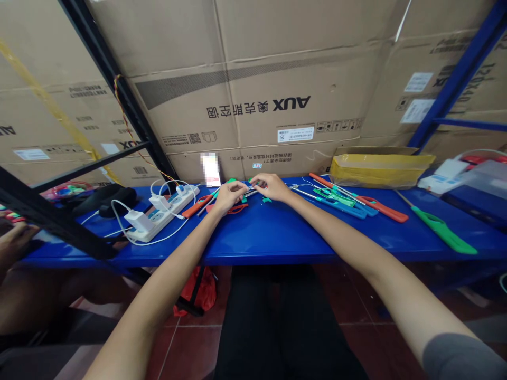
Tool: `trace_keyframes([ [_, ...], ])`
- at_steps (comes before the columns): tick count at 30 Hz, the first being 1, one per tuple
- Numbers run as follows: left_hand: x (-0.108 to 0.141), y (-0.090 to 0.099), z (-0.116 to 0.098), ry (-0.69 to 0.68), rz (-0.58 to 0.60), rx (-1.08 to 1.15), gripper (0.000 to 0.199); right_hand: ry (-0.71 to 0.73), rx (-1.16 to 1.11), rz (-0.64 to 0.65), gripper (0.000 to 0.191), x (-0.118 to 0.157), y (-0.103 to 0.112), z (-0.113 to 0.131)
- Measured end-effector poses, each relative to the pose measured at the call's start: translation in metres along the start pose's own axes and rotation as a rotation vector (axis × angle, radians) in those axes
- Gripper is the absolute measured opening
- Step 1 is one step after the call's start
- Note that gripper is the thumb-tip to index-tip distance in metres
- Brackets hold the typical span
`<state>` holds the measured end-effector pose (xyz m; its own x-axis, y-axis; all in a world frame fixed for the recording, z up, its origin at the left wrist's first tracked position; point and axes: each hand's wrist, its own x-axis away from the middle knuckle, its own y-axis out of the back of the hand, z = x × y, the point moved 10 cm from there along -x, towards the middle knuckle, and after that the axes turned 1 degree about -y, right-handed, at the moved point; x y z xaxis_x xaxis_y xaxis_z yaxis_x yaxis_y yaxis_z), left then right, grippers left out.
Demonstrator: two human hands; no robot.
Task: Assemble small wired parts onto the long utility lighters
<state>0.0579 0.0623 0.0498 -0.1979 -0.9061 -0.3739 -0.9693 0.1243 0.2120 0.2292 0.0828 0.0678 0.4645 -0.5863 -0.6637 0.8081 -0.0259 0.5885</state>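
Working at fingertip range, I have my left hand point(229, 196) and right hand point(273, 187) nearly meeting over the shiny blue surface point(261, 240); the fingers of each are drawn close together as if pinching, though what they grip, if anything, is too small for me to tell; thin silver metal rods point(251, 193) lie at the gap between them. The step in hand looks to me like fine work on a small part there; the next move, I judge, calls for steady, lined-up fingertips and a light pinch.

Just below my left hand sits an orange-red plastic handle point(236, 209); below my right hand, a small bright green plastic piece point(266, 200) lies loose. Farther left are another orange plastic handle point(197, 206) and a long white power strip point(168, 214) with chargers in it; to the right, slim blue plastic handles point(350, 210) lie beside a long orange-red handle point(384, 209); beyond these rests a green-handled rod tool point(441, 229).
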Motion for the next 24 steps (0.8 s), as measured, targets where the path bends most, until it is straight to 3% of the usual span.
trace_keyframes([
  [12, -0.002, -0.003, 0.003, -0.026, 0.065, -0.034, 0.055, 0.074, 0.045, 0.004, 0.018, 0.000, -0.004, 0.021],
  [24, -0.004, -0.002, 0.002, -0.084, 0.086, -0.120, 0.057, 0.107, 0.066, 0.052, 0.015, 0.000, -0.002, 0.024],
])
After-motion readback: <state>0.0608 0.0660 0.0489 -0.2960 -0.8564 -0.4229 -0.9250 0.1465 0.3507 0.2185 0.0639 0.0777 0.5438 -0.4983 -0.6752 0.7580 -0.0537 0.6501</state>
